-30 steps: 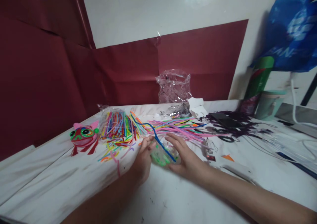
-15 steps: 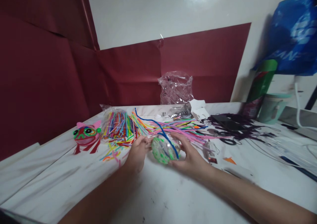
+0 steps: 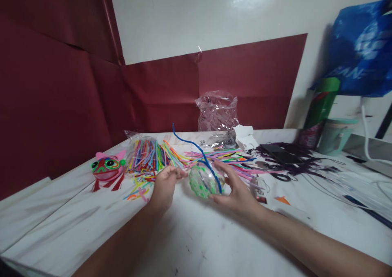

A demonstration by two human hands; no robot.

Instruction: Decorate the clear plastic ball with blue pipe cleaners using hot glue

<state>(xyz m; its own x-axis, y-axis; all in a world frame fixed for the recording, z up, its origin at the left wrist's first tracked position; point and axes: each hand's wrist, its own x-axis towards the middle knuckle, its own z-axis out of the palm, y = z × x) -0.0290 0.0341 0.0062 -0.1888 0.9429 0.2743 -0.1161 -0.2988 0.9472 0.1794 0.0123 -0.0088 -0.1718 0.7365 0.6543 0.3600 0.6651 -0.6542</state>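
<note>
A clear plastic ball with green spots (image 3: pixel 199 183) is gripped at its right side by my right hand (image 3: pixel 237 189), thumb low and fingers over the far side. Across the ball runs a blue pipe cleaner (image 3: pixel 196 147), its long free end rising up and to the left. My left hand (image 3: pixel 165 185) is just left of the ball, apart from it, with its fingers curled and pinched together. Whatever may be between those fingertips is too small to make out.
A pink and red figure with green-rimmed eyes (image 3: pixel 108 168) stands at the left. Behind my hands lie a bag of coloured pipe cleaners (image 3: pixel 147 154) and loose ones. To the right are black scissors (image 3: pixel 280 176), a dark phone (image 3: pixel 280 152) and a green mug (image 3: pixel 337 136).
My left hand has drawn back leftward, off the ball. The ball stays in my right hand, and the blue pipe cleaner's free end now stands higher and further right.
</note>
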